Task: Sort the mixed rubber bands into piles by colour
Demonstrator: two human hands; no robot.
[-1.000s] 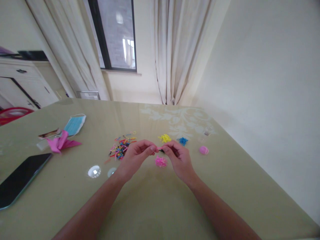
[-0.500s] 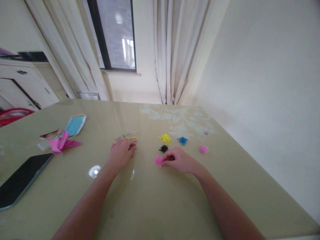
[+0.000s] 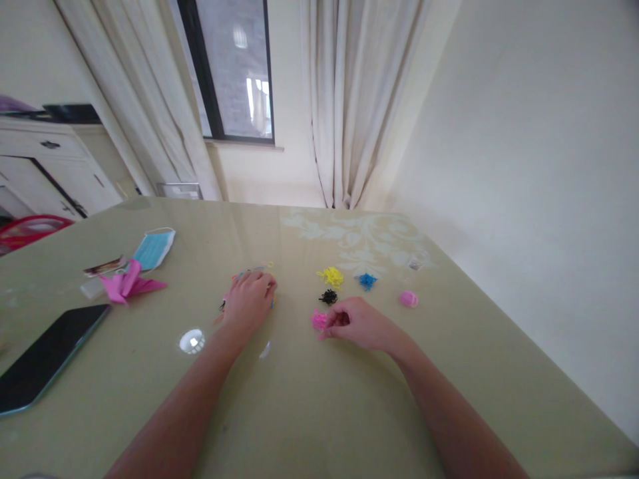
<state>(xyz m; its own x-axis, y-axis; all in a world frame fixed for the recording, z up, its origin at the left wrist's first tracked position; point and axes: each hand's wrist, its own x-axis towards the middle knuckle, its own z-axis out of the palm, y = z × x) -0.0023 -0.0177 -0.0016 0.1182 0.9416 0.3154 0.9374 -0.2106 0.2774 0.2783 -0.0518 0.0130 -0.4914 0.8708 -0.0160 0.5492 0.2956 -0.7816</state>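
Observation:
My left hand (image 3: 251,297) lies palm down over a loose spread of mixed-colour small rubber bands (image 3: 270,265), its fingers stretched forward and partly covering them. My right hand (image 3: 358,322) is closed in a pinch at the right edge of a small pink pile of rubber bands (image 3: 318,320); a bit of pink shows at the thumb tip. Just beyond that pile sits a black pile (image 3: 328,297). Farther back are a yellow pile (image 3: 331,277) and, to its right, a blue pile (image 3: 367,281).
A round pink object (image 3: 409,299) and a small clear item (image 3: 415,264) lie at the right. On the left are a phone (image 3: 54,352), a folded pink paper piece (image 3: 130,285), a blue face mask (image 3: 154,250) and a shiny clear dome (image 3: 192,341).
My left hand has shifted slightly right and forward over the mixed bands. My right hand stays at the pink pile, where a bit of pink now shows under its thumb.

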